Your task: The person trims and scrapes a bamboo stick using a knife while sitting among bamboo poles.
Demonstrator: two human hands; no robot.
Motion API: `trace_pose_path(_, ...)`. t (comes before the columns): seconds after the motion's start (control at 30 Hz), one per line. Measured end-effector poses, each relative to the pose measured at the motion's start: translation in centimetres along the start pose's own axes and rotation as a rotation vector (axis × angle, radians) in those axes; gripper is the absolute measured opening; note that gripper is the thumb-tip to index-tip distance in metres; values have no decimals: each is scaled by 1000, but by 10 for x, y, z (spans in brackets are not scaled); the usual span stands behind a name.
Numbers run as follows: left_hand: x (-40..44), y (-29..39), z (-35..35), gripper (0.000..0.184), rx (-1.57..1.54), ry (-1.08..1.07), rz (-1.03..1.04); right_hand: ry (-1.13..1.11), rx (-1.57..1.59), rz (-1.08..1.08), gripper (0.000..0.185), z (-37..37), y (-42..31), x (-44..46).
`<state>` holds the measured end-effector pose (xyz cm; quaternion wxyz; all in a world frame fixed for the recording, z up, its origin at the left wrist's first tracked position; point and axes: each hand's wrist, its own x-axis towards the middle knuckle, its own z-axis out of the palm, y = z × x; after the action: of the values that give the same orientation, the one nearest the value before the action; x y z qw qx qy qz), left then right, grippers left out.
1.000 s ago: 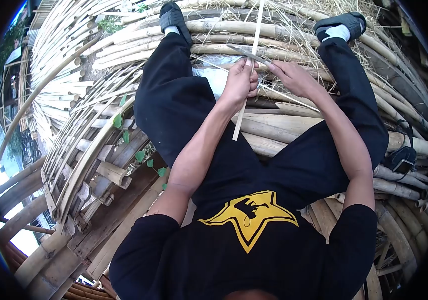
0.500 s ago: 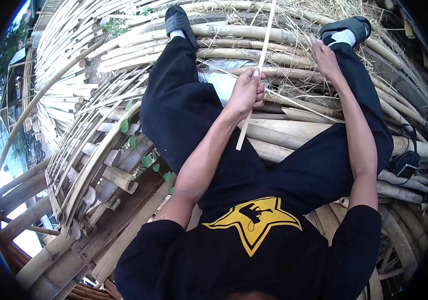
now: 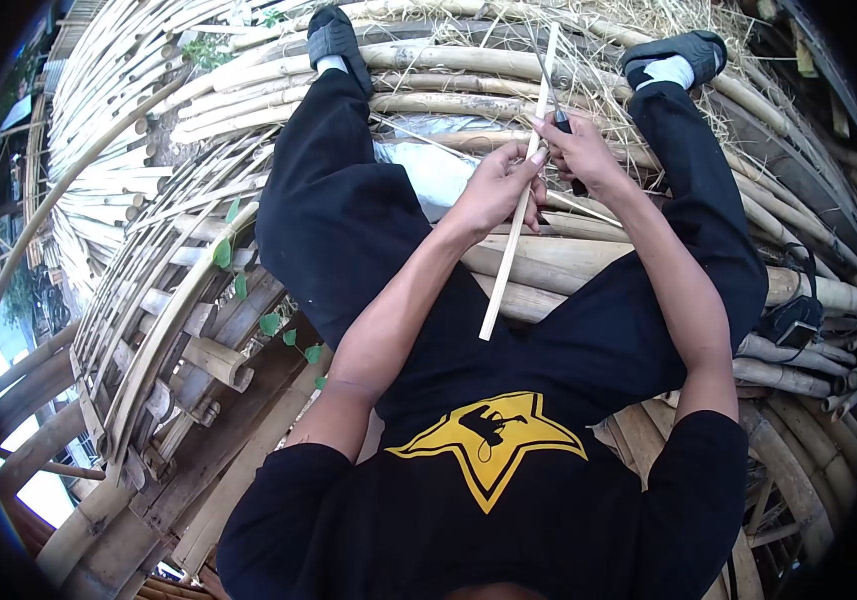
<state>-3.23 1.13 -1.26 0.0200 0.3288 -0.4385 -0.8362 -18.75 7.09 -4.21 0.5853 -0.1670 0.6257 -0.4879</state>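
My left hand [image 3: 497,190] is closed around a long, thin bamboo strip [image 3: 510,258], which slants between my legs with its lower end near my lap. Close beside it, my right hand [image 3: 589,160] grips a knife [image 3: 563,123] by its black handle. The slim blade points away from me and runs alongside the upper part of the strip. Thumbs and fingers of both hands nearly meet at the strip; whether they touch cannot be made out.
Stacked bamboo poles [image 3: 479,60] lie under my legs, with dry shavings [image 3: 609,50] at the far side. A pale plastic sheet [image 3: 419,175] sits between my knees. On the right lies a black pouch-like item [image 3: 792,323]. Split bamboo pieces [image 3: 164,330] fill the left.
My right hand has come left from beside my right foot to the strip, and the knife now shows in it. The strip has slid toward my body in my left hand.
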Motion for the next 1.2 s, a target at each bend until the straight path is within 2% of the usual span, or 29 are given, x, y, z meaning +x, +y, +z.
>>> trace_pose_path(0.07, 3, -5, -4, 20, 2, 12, 2, -13, -26, 25, 23, 2, -1, -2)
trace_pose_path(0.13, 5, -5, -4, 20, 6, 21, 5, 7, -137, -40, 23, 1, 0, -2)
trace_pose_path(0.17, 6, -5, -5, 19, 8, 85, 9, -13, -356, -121, 38, -5, -2, 1)
trace_pose_path(0.2, 6, -4, -5, 18, 8, 150, 14, -14, -356, -123, 38, -10, 0, 2)
trace_pose_path(0.27, 7, -1, -6, 16, 22, 203, 29, 41, -783, -403, 48, -15, 6, 5)
trace_pose_path(0.3, 8, 1, -8, 16, 33, 234, 45, 3, -891, -325, 51, -8, -9, -9)
trace_pose_path(0.4, 14, -4, -15, 16, 54, 289, 78, -113, -1039, -291, 47, -3, -16, -19)
trace_pose_path(0.43, 17, -7, -17, 16, 91, 320, 93, -99, -1027, -414, 44, -3, -9, -20)
trace_pose_path(0.53, 15, -7, -17, 16, 120, 344, 112, -79, -1023, -498, 40, -4, 1, -16)
trace_pose_path(0.63, 16, -12, -20, 16, 169, 349, 150, -90, -1086, -383, 45, -5, -7, -15)
trace_pose_path(0.77, 11, -8, -20, 15, 215, 372, 143, -46, -1071, -382, 49, -12, -5, -4)
trace_pose_path(0.87, 13, -8, -22, 17, 210, 355, 146, -99, -1103, -421, 50, -20, -4, 6)
trace_pose_path(0.93, 11, -6, -19, 19, 223, 368, 169, 134, -1127, -487, 46, -31, 6, 20)
trace_pose_path(1.0, -12, 0, -16, 21, 77, 327, 55, 478, -1204, -292, 49, -104, 4, 49)
trace_pose_path(1.03, -19, 1, -17, 23, 159, 295, 85, 508, -1203, -318, 50, -141, 10, 52)
trace_pose_path(1.07, -22, 5, -20, 26, 83, 277, 44, 538, -1204, -352, 52, -162, 7, 62)
trace_pose_path(1.1, -14, 5, -25, 25, 76, 287, 54, 543, -1195, -364, 52, -152, -2, 65)
trace_pose_path(1.17, -1, -1, -23, 25, 48, 290, 48, 491, -865, -238, 55, -116, -21, 41)
trace_pose_path(1.2, 7, 1, -20, 24, 38, 295, 69, 421, -891, -229, 55, -90, -29, 31)
